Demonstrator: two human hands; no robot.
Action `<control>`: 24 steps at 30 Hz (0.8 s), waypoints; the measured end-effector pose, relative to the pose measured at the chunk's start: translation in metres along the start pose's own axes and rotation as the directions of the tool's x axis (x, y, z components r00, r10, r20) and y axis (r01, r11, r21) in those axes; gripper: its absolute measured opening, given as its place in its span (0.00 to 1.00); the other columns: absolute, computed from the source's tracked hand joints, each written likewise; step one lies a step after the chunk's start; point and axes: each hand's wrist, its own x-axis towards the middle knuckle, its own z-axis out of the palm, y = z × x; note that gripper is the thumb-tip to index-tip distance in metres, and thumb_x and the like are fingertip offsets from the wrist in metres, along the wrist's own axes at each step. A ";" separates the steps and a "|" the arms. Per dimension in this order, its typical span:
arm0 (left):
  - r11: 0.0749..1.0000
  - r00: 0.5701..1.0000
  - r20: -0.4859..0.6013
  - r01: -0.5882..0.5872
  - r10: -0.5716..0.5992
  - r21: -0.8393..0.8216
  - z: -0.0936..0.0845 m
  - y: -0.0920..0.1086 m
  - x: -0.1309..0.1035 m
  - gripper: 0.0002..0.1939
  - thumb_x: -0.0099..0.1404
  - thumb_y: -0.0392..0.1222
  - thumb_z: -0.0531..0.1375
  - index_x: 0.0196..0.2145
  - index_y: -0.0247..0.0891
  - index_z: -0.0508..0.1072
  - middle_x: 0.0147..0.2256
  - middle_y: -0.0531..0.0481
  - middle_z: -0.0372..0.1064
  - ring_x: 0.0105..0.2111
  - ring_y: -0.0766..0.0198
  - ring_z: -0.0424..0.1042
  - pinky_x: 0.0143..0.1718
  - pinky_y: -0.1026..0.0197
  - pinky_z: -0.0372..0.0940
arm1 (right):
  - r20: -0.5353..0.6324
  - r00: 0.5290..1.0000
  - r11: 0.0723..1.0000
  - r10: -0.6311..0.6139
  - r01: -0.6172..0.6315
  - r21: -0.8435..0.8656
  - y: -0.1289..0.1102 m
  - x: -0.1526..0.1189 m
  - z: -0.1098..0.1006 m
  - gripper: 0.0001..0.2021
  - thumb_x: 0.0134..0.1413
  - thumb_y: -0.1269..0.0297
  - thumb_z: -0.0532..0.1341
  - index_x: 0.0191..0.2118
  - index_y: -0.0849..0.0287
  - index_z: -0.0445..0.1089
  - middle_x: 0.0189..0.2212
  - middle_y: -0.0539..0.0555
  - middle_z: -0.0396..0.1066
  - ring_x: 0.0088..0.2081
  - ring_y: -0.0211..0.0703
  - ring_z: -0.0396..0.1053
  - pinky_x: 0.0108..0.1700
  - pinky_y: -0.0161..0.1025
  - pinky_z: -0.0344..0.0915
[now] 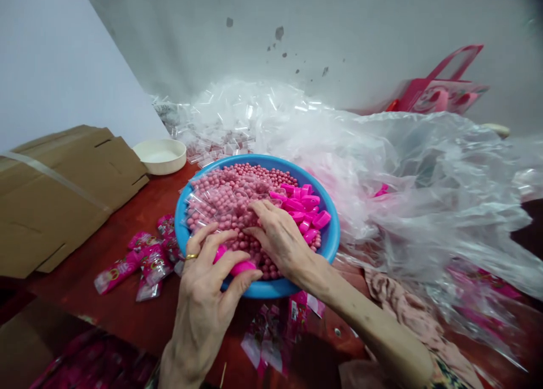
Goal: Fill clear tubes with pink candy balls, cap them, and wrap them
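A blue basin (263,289) holds many small pink beads (229,199), with clear plastic bags lying over them on the left side. Several bright pink plastic pieces (306,203) are heaped on the beads at the right. Over the front left rim, my left hand (212,287), with a ring on one finger, is closed round a bright pink plastic piece (241,266). My right hand (278,236) reaches into the middle of the basin, its fingertips down among the beads; whether they pinch any is too small to tell.
Filled pink packets (146,259) lie left of the basin, and more packets (297,315) in front. A flattened cardboard box (63,191) and a white dish (161,156) stand at the left. Clear plastic sheeting (407,180) and a cloth (407,315) spread over the right side.
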 end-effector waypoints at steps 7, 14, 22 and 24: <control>0.998 1.000 -0.011 -0.004 0.005 0.063 0.001 0.002 0.003 0.02 0.62 0.34 0.60 0.34 0.35 0.73 0.41 0.43 0.69 0.53 0.50 0.58 0.53 0.45 0.58 | -0.092 0.991 0.982 0.099 -0.082 0.173 0.013 -0.004 -0.012 0.06 0.53 0.71 0.59 0.38 0.61 0.63 0.30 0.52 0.69 0.31 0.41 0.68 0.34 0.39 0.64; 0.971 0.987 -0.034 0.151 -0.160 -0.184 0.010 0.050 -0.001 0.21 0.64 0.43 0.59 0.54 0.38 0.63 0.55 0.45 0.64 0.56 0.58 0.61 0.58 0.60 0.54 | -0.058 0.944 0.679 0.325 -0.190 0.709 0.006 -0.036 -0.037 0.10 0.46 0.66 0.67 0.35 0.57 0.67 0.29 0.46 0.68 0.25 0.31 0.63 0.27 0.31 0.64; 0.530 0.785 0.359 0.611 -0.505 -0.589 0.045 0.068 0.019 0.11 0.67 0.39 0.54 0.47 0.43 0.67 0.39 0.51 0.73 0.40 0.61 0.73 0.42 0.60 0.67 | 0.105 0.950 0.615 0.294 -0.272 0.741 0.012 -0.048 -0.076 0.07 0.54 0.65 0.61 0.39 0.56 0.73 0.27 0.47 0.72 0.27 0.31 0.69 0.29 0.28 0.67; 0.446 0.756 0.406 0.639 -0.514 -0.627 0.048 0.066 0.022 0.08 0.66 0.39 0.54 0.43 0.42 0.67 0.33 0.53 0.72 0.34 0.63 0.72 0.37 0.61 0.68 | 0.023 0.930 0.649 0.367 -0.274 0.709 0.021 -0.045 -0.081 0.08 0.53 0.63 0.61 0.40 0.57 0.73 0.24 0.45 0.70 0.24 0.30 0.66 0.26 0.28 0.65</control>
